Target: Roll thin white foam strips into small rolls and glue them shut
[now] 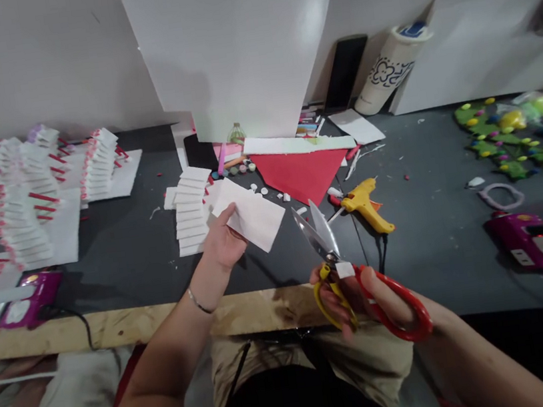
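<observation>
My left hand (226, 238) pinches a white rectangular card (256, 218) at its left side, thumb on top, holding it above the table. In my right hand (391, 301) is a pair of scissors (324, 240) with one red and one yellow handle loop. Their blades stand apart and point up and away, just right of the card without touching it. A small white piece lies against the scissors near the pivot. Beside my left hand, a fanned row of folded white paper pieces (190, 223) lies on the table.
A yellow glue gun (365, 206) and a red paper sheet (297, 173) lie beyond the scissors. White paper stair-like pieces (20, 212) stand at left. A phone (346, 71) and a patterned tumbler (384, 73) lean at the back. Purple power strips (32, 299) sit at both sides. Another person sits at left.
</observation>
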Tool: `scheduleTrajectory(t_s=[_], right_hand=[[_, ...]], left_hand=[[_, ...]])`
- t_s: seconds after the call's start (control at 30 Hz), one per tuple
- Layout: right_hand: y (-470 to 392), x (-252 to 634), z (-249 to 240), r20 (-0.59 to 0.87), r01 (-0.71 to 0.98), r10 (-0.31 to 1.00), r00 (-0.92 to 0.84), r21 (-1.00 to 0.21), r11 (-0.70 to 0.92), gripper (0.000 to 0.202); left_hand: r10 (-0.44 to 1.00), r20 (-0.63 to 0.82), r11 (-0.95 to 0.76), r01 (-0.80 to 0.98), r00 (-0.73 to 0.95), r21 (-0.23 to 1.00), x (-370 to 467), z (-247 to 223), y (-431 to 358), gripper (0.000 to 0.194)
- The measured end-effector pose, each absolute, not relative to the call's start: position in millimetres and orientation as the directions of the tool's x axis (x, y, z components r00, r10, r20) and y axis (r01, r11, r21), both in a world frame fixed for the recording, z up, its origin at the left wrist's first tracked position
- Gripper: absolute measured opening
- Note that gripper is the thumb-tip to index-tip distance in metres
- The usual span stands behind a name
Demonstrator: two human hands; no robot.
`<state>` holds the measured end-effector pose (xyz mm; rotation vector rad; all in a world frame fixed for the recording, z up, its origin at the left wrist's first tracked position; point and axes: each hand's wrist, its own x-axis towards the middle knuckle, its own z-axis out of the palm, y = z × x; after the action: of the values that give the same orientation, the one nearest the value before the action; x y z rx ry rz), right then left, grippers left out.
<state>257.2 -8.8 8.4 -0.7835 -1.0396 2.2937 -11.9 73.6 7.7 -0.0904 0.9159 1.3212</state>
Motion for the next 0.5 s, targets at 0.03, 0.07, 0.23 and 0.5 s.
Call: scheduleTrajectory(t_s=[0.03,0.07,0.23,0.5], right_hand=[[-8.0,257.0,10.1,-0.292,-0.185,0.613,-0.734,-0.783,-0.594,0.061],[-7.7,257.0,11.2,-0.294,-0.162,0.575,-0.763,-0.775,-0.611,0.06],[-9.0,259.6,9.8,-0.315,-0.134,0.543,-0.778,-0.761,-0.634,0.055],[-5.7,259.7,8.1,-0.309,-0.117,0.539,-0.783,-0.779,-0.616,0.059]], left_hand=[[0.793,-0.608,0.291,-0.853,-0.038,0.433,-12.1,6.2,73.6,0.035],[0.799,-0.6,0.285,-0.853,-0.039,0.436,-12.3,4.8,73.7,0.034],[0.821,-0.57,0.291,-0.848,-0.016,0.442,-13.1,-1.0,74.1,0.033],[0.837,-0.546,0.285,-0.83,-0.028,0.48,-9.5,-0.8,72.5,0.022]])
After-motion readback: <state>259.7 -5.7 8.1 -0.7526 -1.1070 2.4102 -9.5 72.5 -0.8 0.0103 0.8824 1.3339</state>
